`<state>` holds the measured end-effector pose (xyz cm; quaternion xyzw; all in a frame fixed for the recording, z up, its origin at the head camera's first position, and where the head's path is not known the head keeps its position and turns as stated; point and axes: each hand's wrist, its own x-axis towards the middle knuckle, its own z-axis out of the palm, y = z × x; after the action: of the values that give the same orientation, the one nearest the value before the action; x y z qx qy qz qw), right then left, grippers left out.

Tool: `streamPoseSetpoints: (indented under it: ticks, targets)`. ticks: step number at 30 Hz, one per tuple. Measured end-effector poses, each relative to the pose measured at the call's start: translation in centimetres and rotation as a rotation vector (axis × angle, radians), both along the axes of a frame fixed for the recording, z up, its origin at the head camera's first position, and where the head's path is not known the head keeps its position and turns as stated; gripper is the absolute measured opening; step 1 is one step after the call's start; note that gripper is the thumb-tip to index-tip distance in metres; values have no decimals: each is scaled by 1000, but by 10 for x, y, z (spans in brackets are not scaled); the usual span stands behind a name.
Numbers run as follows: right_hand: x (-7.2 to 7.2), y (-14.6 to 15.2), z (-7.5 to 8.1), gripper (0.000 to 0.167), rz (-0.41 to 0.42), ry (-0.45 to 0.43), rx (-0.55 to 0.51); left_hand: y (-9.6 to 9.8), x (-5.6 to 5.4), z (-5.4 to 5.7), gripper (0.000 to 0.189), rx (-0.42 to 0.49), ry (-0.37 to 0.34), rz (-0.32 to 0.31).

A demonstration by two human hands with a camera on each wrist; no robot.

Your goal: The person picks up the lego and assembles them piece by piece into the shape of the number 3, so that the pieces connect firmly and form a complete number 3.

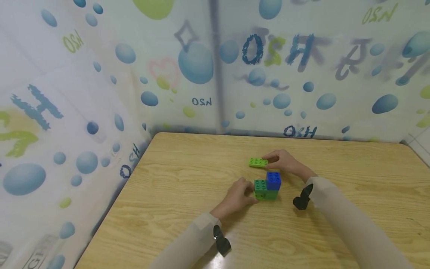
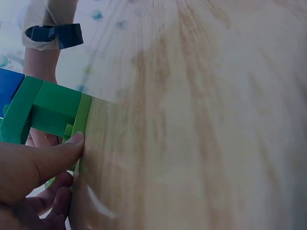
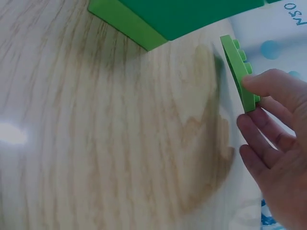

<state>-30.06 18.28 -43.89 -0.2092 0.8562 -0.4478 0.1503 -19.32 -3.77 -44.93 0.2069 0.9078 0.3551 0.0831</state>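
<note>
A small stack of toy building bricks stands on the wooden table, with a blue brick (image 1: 273,180) on top at the right. Beside it sits a green brick (image 1: 260,185), and under them are more green and a light green plate (image 2: 82,112). My left hand (image 1: 236,196) holds the stack from its left side, the thumb on the light green plate. Behind the stack my right hand (image 1: 284,161) pinches a separate light green studded plate (image 1: 257,162) by its right end. The right wrist view shows this plate (image 3: 238,74) tilted, studs facing away from the table.
The wooden table (image 1: 174,175) reaches a printed curtain (image 1: 235,82) behind and another curtain wall on the left. Each sleeve carries a dark strap (image 1: 221,241) at the wrist.
</note>
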Motion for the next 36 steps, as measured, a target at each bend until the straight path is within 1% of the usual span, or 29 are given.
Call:
streamPoseSetpoints:
  ticks: [4, 12, 16, 20, 26, 29, 31, 36]
  targets:
    - [4, 3, 6, 43, 22, 10, -22, 1, 0, 0, 34, 1, 10, -2]
    - [15, 11, 26, 42, 52, 54, -50, 1, 3, 1, 32, 10, 37, 6]
    - [20, 15, 35, 43, 60, 89, -49, 1, 4, 2, 32, 19, 34, 9]
    - [26, 18, 44, 43, 68, 104, -65, 2, 3, 1, 32, 21, 22, 10]
    - [34, 20, 59, 41, 89, 133, -90, 1, 3, -1, 32, 30, 34, 3]
    - [39, 22, 66, 40, 98, 143, -86, 1, 3, -2, 33, 35, 42, -2]
    - [42, 23, 69, 40, 100, 154, -64, 1, 3, -2, 33, 30, 45, -2]
    - [52, 26, 80, 38, 119, 195, -21, 2, 3, -1, 32, 24, 30, 4]
